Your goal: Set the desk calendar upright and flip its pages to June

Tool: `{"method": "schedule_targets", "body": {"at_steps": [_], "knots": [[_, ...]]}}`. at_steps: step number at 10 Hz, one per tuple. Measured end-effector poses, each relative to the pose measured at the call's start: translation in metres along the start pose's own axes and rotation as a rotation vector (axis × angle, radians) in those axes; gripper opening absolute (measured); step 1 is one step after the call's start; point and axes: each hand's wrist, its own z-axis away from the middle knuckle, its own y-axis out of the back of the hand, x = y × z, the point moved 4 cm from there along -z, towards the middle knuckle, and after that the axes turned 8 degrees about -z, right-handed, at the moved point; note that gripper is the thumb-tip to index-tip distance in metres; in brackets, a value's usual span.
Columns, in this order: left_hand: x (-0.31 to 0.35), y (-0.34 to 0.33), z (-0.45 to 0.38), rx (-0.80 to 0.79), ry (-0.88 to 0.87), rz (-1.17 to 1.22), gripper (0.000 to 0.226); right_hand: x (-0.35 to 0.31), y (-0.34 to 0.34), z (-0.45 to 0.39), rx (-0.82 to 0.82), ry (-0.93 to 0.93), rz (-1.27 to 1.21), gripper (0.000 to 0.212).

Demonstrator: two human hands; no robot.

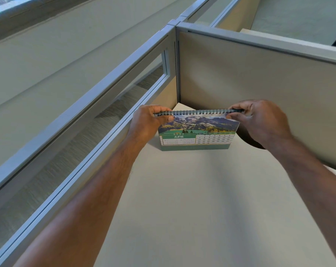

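The desk calendar stands upright on the pale desk, near its far corner. Its front page has a mountain picture above a green panel that reads JUNE and a date grid. A black spiral binding runs along its top edge. My left hand pinches the left end of that binding, thumb in front. My right hand pinches the right end the same way. Both forearms reach in from the bottom of the view.
Grey cubicle partitions close the desk at the back and right. A partition with a glass strip runs along the left. A round dark cable hole lies in the desk just right of the calendar, partly under my right hand.
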Motion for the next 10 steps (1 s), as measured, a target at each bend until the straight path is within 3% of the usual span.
{"method": "schedule_targets", "body": {"at_steps": [3, 5, 8, 10], "knots": [[0.004, 0.001, 0.003, -0.013, -0.001, 0.001, 0.015, 0.011, -0.011, 0.003, 0.054, -0.096, -0.303, 0.026], [0.003, 0.001, 0.011, 0.000, -0.097, -0.097, 0.015, 0.005, -0.019, 0.017, 0.102, -0.097, -0.314, 0.030], [0.001, -0.006, 0.035, 0.145, -0.276, -0.478, 0.064, 0.008, -0.025, 0.051, 0.146, -0.123, -0.350, 0.072], [-0.012, -0.027, 0.086, 0.330, -0.320, -0.570, 0.076, 0.004, -0.033, 0.089, 0.162, -0.130, -0.289, 0.075]]}}
